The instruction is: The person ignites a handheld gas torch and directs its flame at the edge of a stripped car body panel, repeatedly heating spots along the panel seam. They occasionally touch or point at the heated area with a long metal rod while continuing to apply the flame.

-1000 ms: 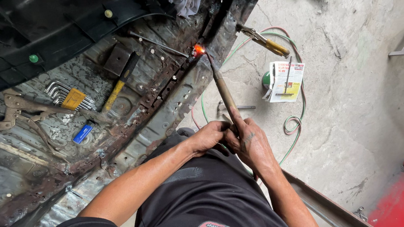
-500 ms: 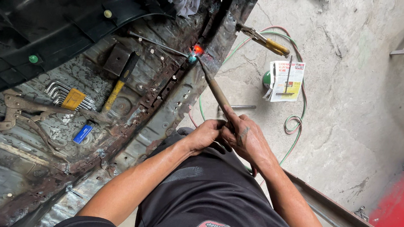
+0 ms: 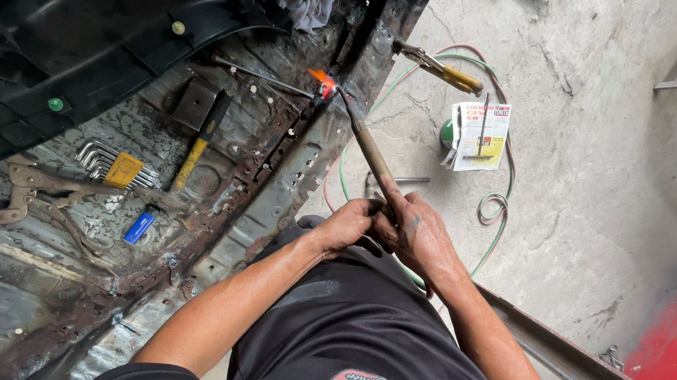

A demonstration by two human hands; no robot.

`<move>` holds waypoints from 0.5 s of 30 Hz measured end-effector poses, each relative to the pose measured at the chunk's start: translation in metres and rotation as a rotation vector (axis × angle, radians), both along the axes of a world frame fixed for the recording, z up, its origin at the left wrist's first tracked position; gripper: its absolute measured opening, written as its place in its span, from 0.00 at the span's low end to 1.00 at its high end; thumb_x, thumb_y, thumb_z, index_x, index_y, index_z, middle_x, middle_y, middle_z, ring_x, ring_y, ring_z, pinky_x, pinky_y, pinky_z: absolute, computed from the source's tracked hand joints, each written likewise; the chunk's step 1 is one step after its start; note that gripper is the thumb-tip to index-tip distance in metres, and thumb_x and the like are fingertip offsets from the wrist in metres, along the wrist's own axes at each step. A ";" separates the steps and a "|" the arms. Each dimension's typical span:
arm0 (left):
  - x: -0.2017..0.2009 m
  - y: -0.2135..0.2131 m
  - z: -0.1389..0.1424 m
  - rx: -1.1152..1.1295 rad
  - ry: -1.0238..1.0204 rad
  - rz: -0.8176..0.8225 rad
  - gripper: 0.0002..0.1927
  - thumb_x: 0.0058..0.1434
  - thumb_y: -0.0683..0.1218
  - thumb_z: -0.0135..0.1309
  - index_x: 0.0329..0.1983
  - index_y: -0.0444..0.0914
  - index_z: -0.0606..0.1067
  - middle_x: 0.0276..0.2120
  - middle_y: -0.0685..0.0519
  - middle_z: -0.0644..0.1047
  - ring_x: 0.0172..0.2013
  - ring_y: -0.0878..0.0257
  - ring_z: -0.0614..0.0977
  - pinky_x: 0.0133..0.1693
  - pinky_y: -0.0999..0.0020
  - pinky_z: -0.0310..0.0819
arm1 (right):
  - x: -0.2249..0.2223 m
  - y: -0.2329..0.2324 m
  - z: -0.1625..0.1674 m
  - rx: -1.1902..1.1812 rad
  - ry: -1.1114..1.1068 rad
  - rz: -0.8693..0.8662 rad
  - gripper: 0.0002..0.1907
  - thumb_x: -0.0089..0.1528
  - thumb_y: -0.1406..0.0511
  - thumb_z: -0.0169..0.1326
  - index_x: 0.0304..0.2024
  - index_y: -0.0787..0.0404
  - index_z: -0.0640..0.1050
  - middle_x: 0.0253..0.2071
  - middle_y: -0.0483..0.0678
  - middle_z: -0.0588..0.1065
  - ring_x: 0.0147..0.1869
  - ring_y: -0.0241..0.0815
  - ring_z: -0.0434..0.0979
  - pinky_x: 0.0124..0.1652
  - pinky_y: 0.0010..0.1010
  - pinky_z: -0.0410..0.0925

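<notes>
My right hand (image 3: 420, 236) grips the lower end of a long brass gas torch (image 3: 370, 151). My left hand (image 3: 348, 224) is closed around the torch handle right beside it. The torch points up and to the left, and its tip burns with an orange flame (image 3: 321, 82) against the rusty sill seam of a stripped car floor (image 3: 267, 151). Green and red hoses (image 3: 491, 203) trail from the torch over the concrete floor.
On the rusty floor pan lie a hammer with a yellow handle (image 3: 198, 142), a set of hex keys (image 3: 114, 165), a blue lighter-like item (image 3: 139, 227) and a thin rod (image 3: 259, 76). Locking pliers (image 3: 442, 70) clamp the sill edge. A printed packet (image 3: 479, 133) lies on the concrete.
The torch tip has swung slightly left along the seam and the flame now glows larger at the metal. Both hands stayed on the handle.
</notes>
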State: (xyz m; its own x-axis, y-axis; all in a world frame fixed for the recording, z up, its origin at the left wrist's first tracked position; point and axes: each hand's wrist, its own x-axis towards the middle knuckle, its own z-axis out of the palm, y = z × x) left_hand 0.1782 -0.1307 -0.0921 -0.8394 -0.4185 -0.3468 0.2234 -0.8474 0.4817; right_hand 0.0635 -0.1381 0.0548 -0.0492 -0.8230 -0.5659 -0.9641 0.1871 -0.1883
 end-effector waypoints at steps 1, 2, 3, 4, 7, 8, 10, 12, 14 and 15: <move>0.001 -0.002 -0.001 0.023 -0.015 -0.003 0.12 0.64 0.41 0.50 0.49 0.33 0.75 0.35 0.48 0.82 0.34 0.60 0.85 0.35 0.64 0.82 | 0.000 -0.001 -0.002 -0.015 -0.009 0.016 0.36 0.59 0.62 0.55 0.71 0.52 0.65 0.34 0.63 0.72 0.38 0.65 0.77 0.39 0.51 0.69; 0.001 -0.002 -0.001 0.049 -0.030 -0.007 0.12 0.64 0.41 0.49 0.49 0.34 0.75 0.35 0.49 0.82 0.34 0.60 0.85 0.35 0.64 0.81 | 0.000 -0.002 -0.004 -0.028 -0.018 0.031 0.37 0.58 0.64 0.54 0.71 0.53 0.65 0.34 0.63 0.72 0.39 0.65 0.77 0.40 0.50 0.69; 0.001 -0.002 -0.002 0.073 -0.044 -0.013 0.12 0.64 0.41 0.48 0.49 0.34 0.75 0.35 0.49 0.82 0.33 0.60 0.85 0.34 0.64 0.81 | 0.000 -0.002 -0.004 -0.042 -0.026 0.044 0.39 0.56 0.65 0.54 0.72 0.53 0.65 0.34 0.63 0.72 0.39 0.65 0.77 0.40 0.50 0.69; 0.001 -0.001 -0.003 0.049 -0.037 -0.012 0.12 0.64 0.41 0.49 0.49 0.33 0.75 0.35 0.48 0.82 0.33 0.59 0.85 0.34 0.65 0.81 | 0.000 -0.001 -0.004 -0.032 -0.029 0.028 0.38 0.57 0.64 0.54 0.72 0.53 0.65 0.34 0.63 0.73 0.39 0.65 0.77 0.40 0.50 0.69; -0.001 0.005 -0.005 -0.004 0.001 -0.008 0.12 0.65 0.41 0.50 0.50 0.31 0.76 0.35 0.47 0.83 0.33 0.58 0.86 0.35 0.66 0.81 | -0.002 0.004 0.001 -0.006 -0.037 -0.022 0.36 0.59 0.63 0.55 0.71 0.51 0.66 0.34 0.63 0.73 0.39 0.65 0.77 0.41 0.50 0.69; -0.004 0.009 -0.005 -0.001 0.025 -0.008 0.13 0.65 0.41 0.51 0.50 0.31 0.76 0.35 0.47 0.83 0.33 0.58 0.86 0.35 0.66 0.81 | -0.004 0.009 0.006 0.008 -0.038 -0.045 0.36 0.59 0.63 0.55 0.71 0.51 0.66 0.35 0.63 0.73 0.39 0.64 0.77 0.41 0.50 0.69; -0.008 0.010 -0.007 0.006 0.051 -0.018 0.13 0.66 0.42 0.50 0.50 0.31 0.75 0.35 0.47 0.83 0.33 0.58 0.86 0.35 0.66 0.81 | -0.005 0.011 0.010 0.007 -0.052 -0.081 0.37 0.58 0.63 0.55 0.71 0.50 0.66 0.35 0.62 0.73 0.40 0.64 0.77 0.41 0.49 0.69; -0.011 0.016 -0.007 0.040 0.059 -0.049 0.13 0.69 0.45 0.50 0.50 0.32 0.75 0.35 0.47 0.82 0.33 0.58 0.86 0.34 0.66 0.81 | -0.007 0.017 0.016 0.002 -0.071 -0.122 0.37 0.57 0.64 0.54 0.71 0.50 0.66 0.36 0.62 0.73 0.40 0.63 0.77 0.41 0.48 0.69; -0.014 0.017 -0.008 0.043 0.063 -0.042 0.13 0.69 0.45 0.49 0.51 0.33 0.75 0.35 0.48 0.82 0.33 0.59 0.85 0.33 0.67 0.80 | -0.008 0.018 0.017 -0.020 -0.080 -0.107 0.37 0.58 0.63 0.54 0.72 0.50 0.65 0.36 0.61 0.74 0.40 0.63 0.77 0.41 0.48 0.69; -0.015 0.019 -0.009 0.047 0.064 -0.038 0.13 0.69 0.45 0.49 0.52 0.34 0.75 0.35 0.48 0.82 0.32 0.60 0.85 0.33 0.67 0.80 | -0.007 0.018 0.016 -0.029 -0.085 -0.099 0.37 0.58 0.63 0.53 0.72 0.50 0.65 0.36 0.61 0.74 0.41 0.63 0.77 0.41 0.48 0.69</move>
State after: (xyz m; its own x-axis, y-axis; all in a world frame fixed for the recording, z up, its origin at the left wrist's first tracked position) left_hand 0.1632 -0.1120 -0.1009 -0.8756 -0.3700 -0.3105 0.2193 -0.8772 0.4271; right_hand 0.0561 -0.1205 0.0712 -0.0840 -0.8326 -0.5475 -0.9215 0.2740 -0.2753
